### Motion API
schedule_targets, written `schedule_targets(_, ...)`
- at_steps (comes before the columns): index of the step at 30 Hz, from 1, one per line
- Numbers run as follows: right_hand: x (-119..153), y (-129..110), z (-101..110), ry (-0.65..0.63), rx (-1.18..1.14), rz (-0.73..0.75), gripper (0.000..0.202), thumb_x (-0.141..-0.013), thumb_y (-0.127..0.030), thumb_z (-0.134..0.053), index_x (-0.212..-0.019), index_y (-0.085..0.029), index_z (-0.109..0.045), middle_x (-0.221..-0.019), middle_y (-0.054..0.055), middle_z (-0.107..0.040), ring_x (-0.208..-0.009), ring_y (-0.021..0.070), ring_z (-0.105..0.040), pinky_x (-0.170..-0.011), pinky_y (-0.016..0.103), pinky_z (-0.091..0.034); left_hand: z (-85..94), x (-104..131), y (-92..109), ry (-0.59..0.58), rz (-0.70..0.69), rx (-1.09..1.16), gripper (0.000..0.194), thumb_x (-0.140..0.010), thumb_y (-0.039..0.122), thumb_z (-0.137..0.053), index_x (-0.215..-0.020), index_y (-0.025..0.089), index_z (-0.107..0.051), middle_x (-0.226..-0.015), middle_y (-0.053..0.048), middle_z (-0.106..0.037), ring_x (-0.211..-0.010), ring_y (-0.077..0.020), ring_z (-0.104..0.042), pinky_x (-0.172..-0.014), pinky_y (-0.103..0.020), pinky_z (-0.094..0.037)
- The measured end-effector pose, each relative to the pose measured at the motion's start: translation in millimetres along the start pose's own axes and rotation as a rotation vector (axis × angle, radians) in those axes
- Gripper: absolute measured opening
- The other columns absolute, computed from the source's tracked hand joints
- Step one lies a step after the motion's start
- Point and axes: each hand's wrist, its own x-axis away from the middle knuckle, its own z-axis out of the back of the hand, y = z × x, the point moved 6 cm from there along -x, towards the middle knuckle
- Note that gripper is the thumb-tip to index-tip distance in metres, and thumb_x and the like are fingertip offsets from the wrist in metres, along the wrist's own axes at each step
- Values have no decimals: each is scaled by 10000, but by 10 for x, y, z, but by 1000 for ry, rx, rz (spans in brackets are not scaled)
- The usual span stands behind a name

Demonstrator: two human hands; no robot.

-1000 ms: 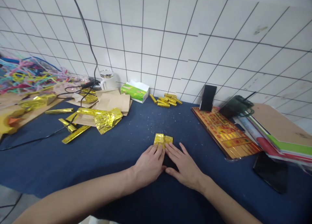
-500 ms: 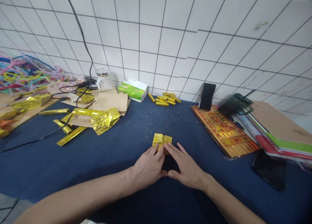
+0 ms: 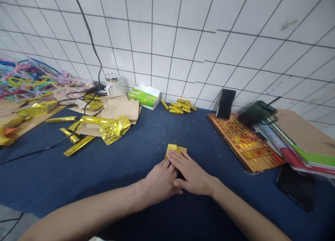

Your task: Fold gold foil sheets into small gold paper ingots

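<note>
1. The right hand (image 3: 192, 173) lies palm down on the dark blue tablecloth (image 3: 131, 157), fingers straight and close together, flat across the near part of a small folded gold foil paper (image 3: 175, 149) — pressing on it rather than gripping it.
2. The left hand (image 3: 160, 181) rests just beside the right, touching it; its fingertips reach the paper's near edge from the left, spread flat, nothing closed in them.
3. The gold foil paper lies on the cloth just beyond the fingertips of both hands; only its far edge shows past the right fingers.
4. Well beyond the fingers, against the tiled wall, sits a little heap of rolled gold foil sticks (image 3: 179, 107), with a green tissue box (image 3: 144, 97) to their left.
5. Further left of the fingers lie crumpled gold foil sheets (image 3: 115, 128), brown paper envelopes (image 3: 121, 110), a white mug (image 3: 113, 84) and a black cable (image 3: 39, 151) trailing across the cloth.
6. At the far left — a tangle of coloured pipe cleaners (image 3: 23, 78).
7. To the right of the fingers lies a stack of gold and red printed sheets (image 3: 246, 143); a black phone (image 3: 225, 103) leans on the wall behind it, and another dark phone (image 3: 295, 187) lies flat nearer the table edge, beside piled folders (image 3: 300, 143).
</note>
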Motion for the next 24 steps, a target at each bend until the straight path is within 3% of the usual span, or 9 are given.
schedule_targets(5, -17, 234, -45, -14, 102, -45, 782, -798, -618, -323, -1384, -141, -121, -1446, 106, -121, -1322, 242, -97, -1064, 482, -64, 2, 3, -12, -10, 16, -27, 696, -737, 570, -498, -1200, 52, -459, -1280, -173, -432, -1252, -303, -283, -1045, -392, -205)
schedule_targets(11, -30, 281, -4, 18, 62, -91, 668, -844, -543, -324, -1381, -191, -140, -1443, 70, -160, -1320, 225, -120, -1059, 498, -73, -10, 7, -42, -15, 76, 6, 754, -701, 601, -517, -1197, 37, -447, -1297, -199, -403, -1257, -310, -274, -1035, -383, -235)
schedule_targets(14, -39, 319, 43, 83, -65, -120, 521, -881, -446, -319, -1351, -228, -263, -1412, 53, -276, -1298, 212, -216, -1051, 496, -132, 10, 7, -50, -27, 95, 24, 733, -704, 594, -520, -1184, 44, -453, -1254, -193, -452, -1226, -304, -331, -1013, -381, -279)
schedule_targets(19, -33, 576, 307, 404, -99, -331, 300, -842, -274, -400, -1070, -215, -587, -1149, 58, -574, -1083, 187, -501, -931, 374, -378, 30, 10, -57, -44, 123, 34, 733, -702, 590, -525, -1170, 29, -460, -1269, -230, -417, -1190, -321, -374, -965, -385, -339)
schedule_targets(21, -72, 661, 378, 415, -20, -426, 239, -810, -268, -443, -944, -221, -635, -1001, 43, -617, -973, 187, -545, -847, 346, -421, 33, 10, -72, -49, 149, 50, 748, -667, 597, -559, -1158, 40, -465, -1316, -251, -342, -1198, -339, -358, -935, -391, -366)
schedule_targets(24, -190, 741, 417, 322, 25, -501, 210, -796, -297, -455, -813, -227, -652, -858, 21, -625, -837, 176, -569, -715, 306, -432, 36, 7, -88, -64, 155, 78, 737, -657, 599, -568, -1148, 58, -472, -1337, -247, -313, -1192, -341, -363, -925, -403, -369)
